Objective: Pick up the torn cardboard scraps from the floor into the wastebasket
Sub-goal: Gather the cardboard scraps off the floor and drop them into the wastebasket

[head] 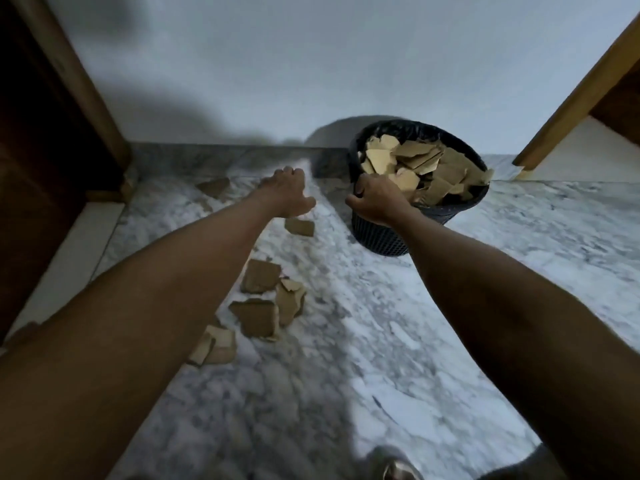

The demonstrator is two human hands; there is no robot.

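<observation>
The right hand is seen from the back at the near rim of the wastebasket; its fingers are curled over that rim, and whether a scrap is also pinched under them cannot be told. The left hand is stretched out above the floor, knuckles up, with the fingers loosely bent and the thumb apart; nothing is seen held in it, though the palm side is hidden.

The wastebasket, a dark mesh one lined with a black bag, is stood on the floor close to the far wall and is filled to the rim with torn cardboard pieces, some of them sticking out over the right side of the rim.

More scraps are left on the marble floor on the left side. One small scrap is lying just beneath the left hand, near the foot of the wastebasket. Another scrap is lying farther off, toward the far left corner of the floor. A cluster of larger scraps is spread nearer, partly overlapped, beside the left forearm.

A dark wooden door frame is seen at the left edge, and a wooden frame at the right.
</observation>
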